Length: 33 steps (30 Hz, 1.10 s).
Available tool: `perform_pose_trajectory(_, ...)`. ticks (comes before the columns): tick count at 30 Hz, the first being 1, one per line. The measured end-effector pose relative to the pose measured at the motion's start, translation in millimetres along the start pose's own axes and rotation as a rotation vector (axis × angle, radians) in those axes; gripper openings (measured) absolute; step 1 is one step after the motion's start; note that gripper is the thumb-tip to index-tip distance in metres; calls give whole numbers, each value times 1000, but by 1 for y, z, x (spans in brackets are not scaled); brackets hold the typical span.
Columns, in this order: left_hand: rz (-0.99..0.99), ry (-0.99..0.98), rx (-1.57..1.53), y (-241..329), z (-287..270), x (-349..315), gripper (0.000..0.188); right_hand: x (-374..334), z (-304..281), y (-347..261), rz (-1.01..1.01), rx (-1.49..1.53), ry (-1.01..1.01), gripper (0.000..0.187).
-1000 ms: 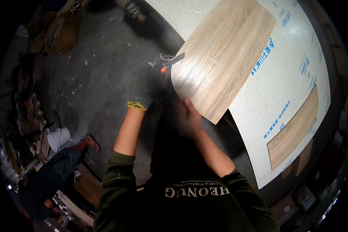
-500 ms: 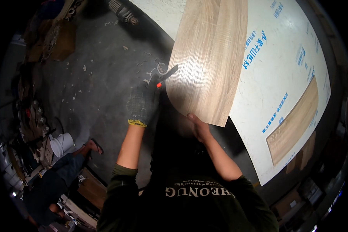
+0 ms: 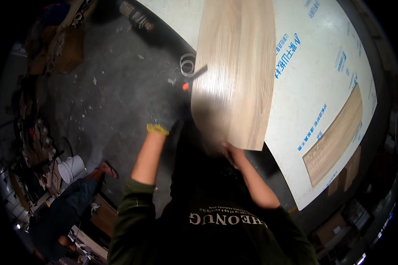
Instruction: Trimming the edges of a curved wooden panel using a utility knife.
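My left hand [image 3: 166,104], in a dark knitted glove with a yellow cuff, is closed round a knife-like tool with a flat dark blade [image 3: 198,73] and an orange spot. The blade crosses the left edge of a wood-grain board [image 3: 234,84]. Beside it, a pale thin strip [image 3: 187,65] hangs in curls off that edge. My bare right hand [image 3: 233,155] grips the board's near end, thumb on top and fingers hidden beneath. Shadow darkens the glove and the board's rounded near-left corner.
Beneath the board lies a large white sheet [image 3: 296,106] with blue print, bearing a smaller wood-grain piece [image 3: 336,132]. Shavings dot the grey floor [image 3: 115,88]. A cylindrical tool [image 3: 137,16] lies at upper left. A person [image 3: 70,203] and a white bucket [image 3: 70,168] are at lower left.
The blade has moved a little farther away along the board's left edge, and the curled strip has grown larger. The board's near end and my right hand have shifted slightly nearer.
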<state>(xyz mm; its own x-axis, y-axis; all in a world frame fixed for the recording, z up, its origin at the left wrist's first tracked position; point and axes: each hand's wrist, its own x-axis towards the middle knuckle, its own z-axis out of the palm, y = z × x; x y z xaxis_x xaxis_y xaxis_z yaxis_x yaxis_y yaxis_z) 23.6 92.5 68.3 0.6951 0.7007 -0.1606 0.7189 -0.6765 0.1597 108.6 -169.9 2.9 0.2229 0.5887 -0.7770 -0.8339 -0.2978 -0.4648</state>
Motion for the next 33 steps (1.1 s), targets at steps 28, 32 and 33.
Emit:
perform_pose_trajectory(28, 47, 150, -74, -1, 2, 9, 29, -21, -60, 28, 89, -51, -133, 46)
perform_pose_trajectory(32, 78, 177, -15, -2, -1, 20, 34, -43, -18, -1, 21, -57, -63, 18)
perform_pose_trajectory(33, 65, 200, -5, -1, -1, 23, 36, -42, -21, -2, 20, -58, -62, 18)
